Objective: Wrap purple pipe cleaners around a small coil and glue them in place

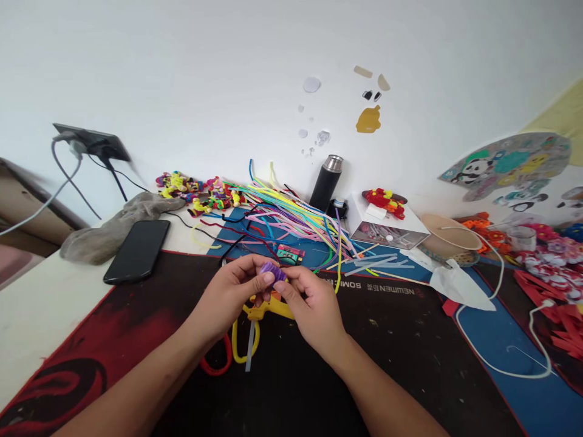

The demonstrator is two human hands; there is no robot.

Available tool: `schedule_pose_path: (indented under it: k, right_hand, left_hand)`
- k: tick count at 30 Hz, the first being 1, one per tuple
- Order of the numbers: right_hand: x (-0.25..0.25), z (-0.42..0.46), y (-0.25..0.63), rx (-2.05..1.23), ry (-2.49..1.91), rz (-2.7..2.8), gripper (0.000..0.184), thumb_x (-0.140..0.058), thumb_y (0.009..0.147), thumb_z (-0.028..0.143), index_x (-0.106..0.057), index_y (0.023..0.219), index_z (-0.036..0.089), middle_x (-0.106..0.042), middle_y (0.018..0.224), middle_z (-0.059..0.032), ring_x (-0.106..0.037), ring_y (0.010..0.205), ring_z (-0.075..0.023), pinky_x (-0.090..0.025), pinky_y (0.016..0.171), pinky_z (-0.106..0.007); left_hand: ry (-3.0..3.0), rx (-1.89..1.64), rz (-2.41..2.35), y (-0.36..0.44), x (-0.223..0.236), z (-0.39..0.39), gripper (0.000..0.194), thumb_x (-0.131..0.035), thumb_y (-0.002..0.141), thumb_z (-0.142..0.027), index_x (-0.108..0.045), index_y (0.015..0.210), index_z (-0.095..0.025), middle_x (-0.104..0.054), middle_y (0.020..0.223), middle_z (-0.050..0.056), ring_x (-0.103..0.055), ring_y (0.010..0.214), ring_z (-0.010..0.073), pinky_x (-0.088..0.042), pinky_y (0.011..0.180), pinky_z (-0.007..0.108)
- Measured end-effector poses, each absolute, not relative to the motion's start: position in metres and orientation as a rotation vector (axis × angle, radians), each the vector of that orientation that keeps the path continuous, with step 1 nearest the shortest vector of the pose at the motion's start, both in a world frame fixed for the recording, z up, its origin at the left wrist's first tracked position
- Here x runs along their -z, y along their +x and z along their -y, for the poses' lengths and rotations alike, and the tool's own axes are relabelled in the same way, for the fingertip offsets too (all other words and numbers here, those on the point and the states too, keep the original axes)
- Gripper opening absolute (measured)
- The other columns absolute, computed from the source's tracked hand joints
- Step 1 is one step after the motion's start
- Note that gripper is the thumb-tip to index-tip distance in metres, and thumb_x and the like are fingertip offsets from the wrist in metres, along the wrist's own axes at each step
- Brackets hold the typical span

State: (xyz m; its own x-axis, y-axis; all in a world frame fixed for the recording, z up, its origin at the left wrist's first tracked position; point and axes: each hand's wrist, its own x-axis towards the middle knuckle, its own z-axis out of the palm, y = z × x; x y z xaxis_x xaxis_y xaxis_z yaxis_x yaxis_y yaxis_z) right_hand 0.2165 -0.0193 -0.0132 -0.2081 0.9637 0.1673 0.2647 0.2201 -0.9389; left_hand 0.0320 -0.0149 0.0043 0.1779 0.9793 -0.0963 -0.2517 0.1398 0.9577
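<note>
My left hand (pixel 237 291) and my right hand (pixel 312 306) meet above the black and red desk mat (pixel 401 352), and both pinch a small purple pipe-cleaner piece (pixel 272 273) between their fingertips. Just beneath the hands lie a yellow tool (pixel 268 311), yellow and red scissor loops (pixel 234 352) and a clear glue stick (pixel 249 349). Behind the hands spreads a fan of coloured pipe cleaners (pixel 291 218).
A black phone (pixel 138 250) lies on the left beside a grey cloth (pixel 113 227). Finished pipe-cleaner figures (pixel 195 191), a black flask (pixel 327 182), a white box (pixel 387 227), glue sticks (pixel 378 262), a white cable (pixel 501 315) and red paper flowers (pixel 553 273) crowd the back and right.
</note>
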Motion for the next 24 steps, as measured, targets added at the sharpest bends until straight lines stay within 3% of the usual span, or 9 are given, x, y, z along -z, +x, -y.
schedule_pose_path:
  k: [5,10,17,24]
  right_hand:
    - [0.016,0.018,0.216,-1.069,-1.148,1.627,0.033,-0.068,0.103,0.049,-0.076,0.114,0.020,-0.055,0.065,0.0046,-0.050,0.061,-0.0152,-0.040,0.062,-0.029]
    - [0.015,0.019,0.213,-1.173,-1.100,1.617,0.036,-0.073,0.100,0.048,-0.073,0.124,0.022,-0.059,0.071,0.0035,-0.052,0.064,-0.0163,-0.041,0.063,-0.029]
    - [0.006,0.020,0.214,-1.001,-1.172,1.730,0.032,-0.069,0.103,0.047,-0.080,0.119,0.022,-0.051,0.062,0.0054,-0.045,0.056,-0.0146,-0.034,0.058,-0.029]
    - [0.006,0.019,0.219,-0.902,-1.172,1.813,0.032,-0.068,0.105,0.046,-0.082,0.122,0.023,-0.054,0.063,0.0044,-0.047,0.057,-0.0147,-0.034,0.060,-0.029]
  left_hand:
    - [1.034,-1.131,-0.973,0.032,-0.002,0.016,0.038,-0.093,0.082,-0.049,-0.080,0.102,-0.018,-0.072,0.077,0.001,-0.060,0.064,0.0129,-0.048,0.056,0.022]
    - [1.043,-1.174,-1.005,0.031,-0.003,0.017,0.040,-0.093,0.081,-0.051,-0.082,0.102,-0.019,-0.073,0.083,0.003,-0.060,0.066,0.0134,-0.049,0.056,0.022]
    - [1.051,-1.165,-0.991,0.032,-0.002,0.016,0.037,-0.093,0.081,-0.049,-0.081,0.097,-0.019,-0.071,0.081,0.002,-0.058,0.066,0.0136,-0.047,0.056,0.021]
    - [1.060,-1.162,-0.996,0.031,-0.003,0.016,0.047,-0.093,0.083,-0.049,-0.079,0.118,-0.021,-0.069,0.082,0.001,-0.058,0.065,0.0140,-0.049,0.055,0.022]
